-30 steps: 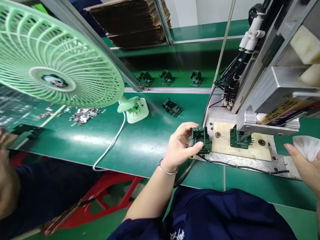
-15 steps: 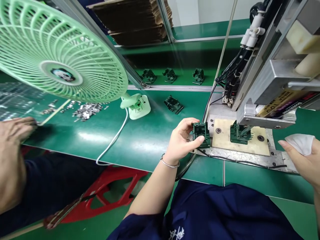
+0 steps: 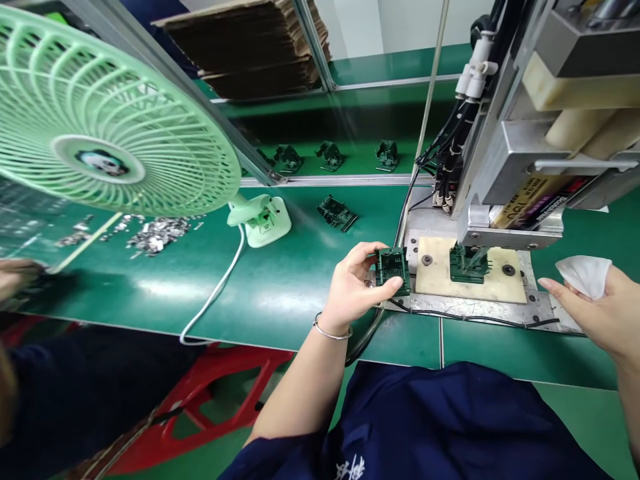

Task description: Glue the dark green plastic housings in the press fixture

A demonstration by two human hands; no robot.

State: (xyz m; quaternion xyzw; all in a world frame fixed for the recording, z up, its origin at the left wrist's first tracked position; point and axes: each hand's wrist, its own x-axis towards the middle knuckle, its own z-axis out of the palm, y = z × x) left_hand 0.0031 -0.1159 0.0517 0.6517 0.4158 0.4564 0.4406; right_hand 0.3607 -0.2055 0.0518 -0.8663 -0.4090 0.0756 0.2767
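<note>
- Holding a green part (image 3: pixel 391 263) between thumb and fingers, the left hand (image 3: pixel 357 287) is working beside the left end of the metal base (image 3: pixel 530 310); the thumb is lying over the part's near side. Whether the part is also resting on the base, the view is not telling.
- The right hand (image 3: pixel 600 313) is holding a white cloth (image 3: pixel 587 275) in bent fingers, the thumb extending toward the machine; it is hovering near the base's right end.
- A second green part (image 3: pixel 469 265) is sitting on the cream plate (image 3: pixel 430 283), directly under the machine head (image 3: pixel 510 237).
- A loose green part (image 3: pixel 337 213) is lying on the counter (image 3: pixel 285 293), beyond the left hand.
- Three further green parts (image 3: pixel 330 155) are standing in a row behind the metal rail (image 3: pixel 350 181).
- A green fan (image 3: pixel 190 153) is standing at the left, with small metal pieces (image 3: pixel 160 235) lying in a heap beneath its grille.
- At the far left, a co-worker's hand (image 3: pixel 15 277) is showing blurred; its grip is not reading clearly.
</note>
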